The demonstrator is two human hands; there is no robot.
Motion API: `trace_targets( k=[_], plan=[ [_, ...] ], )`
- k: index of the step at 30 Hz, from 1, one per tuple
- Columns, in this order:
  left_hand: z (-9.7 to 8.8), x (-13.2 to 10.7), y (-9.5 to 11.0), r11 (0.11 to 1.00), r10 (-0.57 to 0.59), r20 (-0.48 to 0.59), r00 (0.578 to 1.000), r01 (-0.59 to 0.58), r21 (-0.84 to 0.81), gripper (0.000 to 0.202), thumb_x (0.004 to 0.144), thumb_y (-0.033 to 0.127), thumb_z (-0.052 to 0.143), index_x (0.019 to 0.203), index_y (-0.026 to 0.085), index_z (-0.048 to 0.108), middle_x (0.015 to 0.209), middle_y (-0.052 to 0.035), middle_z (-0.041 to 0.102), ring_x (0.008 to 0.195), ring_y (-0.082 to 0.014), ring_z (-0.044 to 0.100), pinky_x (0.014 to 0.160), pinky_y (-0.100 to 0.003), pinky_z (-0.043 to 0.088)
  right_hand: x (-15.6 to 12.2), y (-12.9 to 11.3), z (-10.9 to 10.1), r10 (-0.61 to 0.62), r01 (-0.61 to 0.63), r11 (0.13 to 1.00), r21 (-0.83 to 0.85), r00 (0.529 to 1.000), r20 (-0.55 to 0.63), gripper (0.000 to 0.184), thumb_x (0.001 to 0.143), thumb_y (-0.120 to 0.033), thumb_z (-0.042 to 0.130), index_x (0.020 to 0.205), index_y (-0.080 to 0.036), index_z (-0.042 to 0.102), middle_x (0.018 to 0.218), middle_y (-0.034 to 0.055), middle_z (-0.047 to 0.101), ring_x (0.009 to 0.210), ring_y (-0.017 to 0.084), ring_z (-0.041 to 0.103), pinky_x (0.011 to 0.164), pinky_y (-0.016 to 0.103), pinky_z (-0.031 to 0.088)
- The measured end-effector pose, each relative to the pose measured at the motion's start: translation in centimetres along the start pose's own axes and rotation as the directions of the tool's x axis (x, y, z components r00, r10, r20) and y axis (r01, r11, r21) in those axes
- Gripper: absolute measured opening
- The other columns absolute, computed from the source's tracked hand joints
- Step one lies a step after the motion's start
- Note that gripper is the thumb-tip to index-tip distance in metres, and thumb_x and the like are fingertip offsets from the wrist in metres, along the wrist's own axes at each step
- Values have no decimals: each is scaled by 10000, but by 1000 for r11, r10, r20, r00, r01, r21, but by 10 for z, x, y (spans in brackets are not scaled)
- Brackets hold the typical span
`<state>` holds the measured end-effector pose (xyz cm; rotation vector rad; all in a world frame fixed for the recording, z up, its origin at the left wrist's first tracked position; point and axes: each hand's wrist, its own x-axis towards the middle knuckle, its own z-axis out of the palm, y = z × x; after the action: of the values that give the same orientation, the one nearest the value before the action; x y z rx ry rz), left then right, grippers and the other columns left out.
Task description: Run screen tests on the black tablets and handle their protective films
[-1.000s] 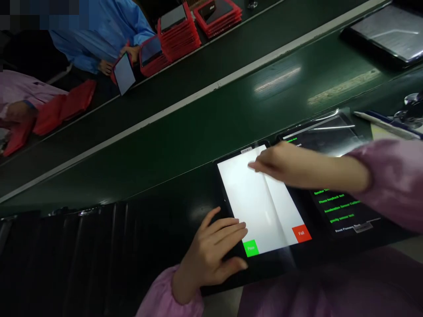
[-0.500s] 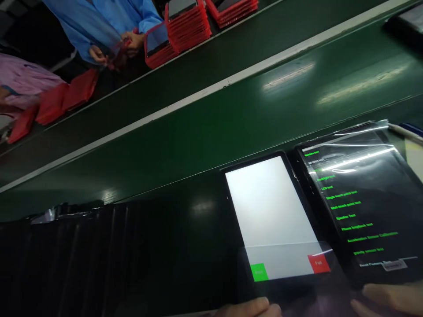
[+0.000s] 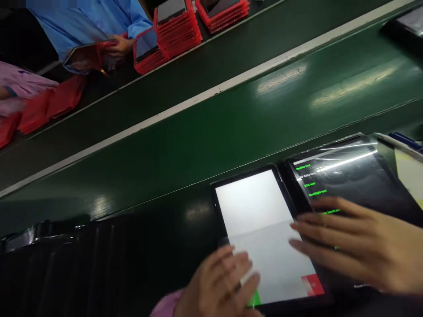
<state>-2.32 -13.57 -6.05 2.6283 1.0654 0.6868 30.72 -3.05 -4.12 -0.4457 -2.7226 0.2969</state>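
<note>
At the near edge of the dark green conveyor belt (image 3: 211, 132), you had a black-framed tablet (image 3: 254, 220) lying flat with its screen lit white; a second tablet (image 3: 343, 171) lay just beside it on the right, nearly touching, its dark screen listing green lines such as "Version test", "RTC test" and "Backlight test". Your left hand (image 3: 216, 281) was over the lower left of the white screen, blurred, fingers loosely curled, gripping nothing; it covered most of a green button (image 3: 254, 300). Your right hand (image 3: 357, 242) was open with its fingers spread, reaching across the second tablet to the first one's right edge and holding nothing; a red button (image 3: 312, 284) showed just below it. Past the second tablet lay a pale sheet of paper (image 3: 410, 176) and a pen (image 3: 399, 141); a black ribbed strip (image 3: 49, 264) ran along the lower left. Across the far belt, stacks of tablets in red cases (image 3: 176, 26) stood by a co-worker in a blue coat (image 3: 82, 26), whose hand (image 3: 117, 46) held a red-cased tablet (image 3: 86, 57); a person in a pink sleeve (image 3: 23, 77) was beside loose red cases (image 3: 49, 103).
</note>
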Motion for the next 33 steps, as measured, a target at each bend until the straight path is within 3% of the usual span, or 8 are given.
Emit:
trace_targets(
  k=[3, 6, 10, 16, 22, 25, 28, 33],
  plan=[
    [-9, 34, -53, 992, -85, -115, 990, 95, 83, 564, 1067, 580, 531, 1382, 136, 679, 1194, -176, 807, 1173, -299, 765, 1024, -450, 643, 42, 50, -3, 108, -109, 966, -235, 994, -20, 359, 1149, -302, 415, 1319, -219, 721, 1431, 144, 689, 1311, 350, 633, 1045, 572, 501],
    [-19, 38, -68, 955, -207, -168, 964, 236, 178, 531, 1113, 484, 478, 1515, 154, 580, 1288, -163, 778, 1268, -293, 726, 1122, -469, 579, 51, 75, -17, 202, -211, 890, -404, 977, -66, 343, 1133, -394, 463, 1265, -237, 738, 1589, 207, 544, 1363, 511, 570, 949, 672, 498],
    [-23, -6, -16, 954, -208, -147, 967, 234, 189, 374, 1054, 233, 599, 1411, 138, 660, 1223, -121, 788, 1261, -241, 721, 1264, -438, 444, 13, 62, -53, 237, -275, 900, -339, 960, -149, 278, 1134, -365, 446, 1278, -290, 672, 1495, 156, 631, 1302, 436, 622, 859, 579, 509],
    [8, -75, 64, 945, -231, -57, 971, 238, 227, 303, 1017, 321, 663, 1286, 240, 777, 1350, -123, 715, 1375, -278, 628, 1379, -503, 238, -56, 14, -60, 224, -242, 966, -94, 960, -169, 182, 1088, -246, 556, 1195, -292, 696, 1242, 81, 749, 1075, 268, 714, 896, 478, 556],
    [26, -64, 64, 886, -378, -341, 860, 443, 136, 596, 1047, 276, 609, 1632, 245, 495, 1600, -132, 567, 1401, -269, 613, 1278, -440, 421, -77, 1, -37, 185, -206, 969, -136, 971, -154, 296, 1124, -348, 479, 1157, -294, 768, 1265, 76, 767, 1113, 281, 710, 928, 488, 533],
    [28, -47, 58, 895, -355, -307, 883, 416, 160, 505, 1070, 290, 579, 1573, 249, 564, 1529, -128, 617, 1366, -253, 632, 1309, -454, 356, -81, 3, -37, 146, -171, 963, -208, 981, -130, 380, 1124, -405, 449, 1396, -339, 705, 1327, 90, 752, 1152, 326, 691, 906, 542, 494],
    [30, -37, 59, 888, -362, -263, 894, 417, 195, 401, 1097, 359, 533, 1458, 236, 659, 1493, -139, 628, 1373, -260, 620, 1321, -487, 310, -90, 6, -39, 128, -162, 969, -185, 975, -182, 593, 1116, -379, 418, 1706, -376, 359, 1331, 123, 724, 1145, 346, 667, 897, 572, 481],
    [23, -28, 63, 857, -388, -258, 885, 449, 252, 449, 1116, 487, 459, 1381, 225, 709, 1481, -153, 639, 1438, -278, 570, 1351, -495, 221, -101, 25, -43, 330, -346, 938, -20, 909, -255, 555, 1116, -385, 413, 1631, -590, 386, 1298, 60, 720, 1134, 319, 681, 929, 569, 518]
  ],
)
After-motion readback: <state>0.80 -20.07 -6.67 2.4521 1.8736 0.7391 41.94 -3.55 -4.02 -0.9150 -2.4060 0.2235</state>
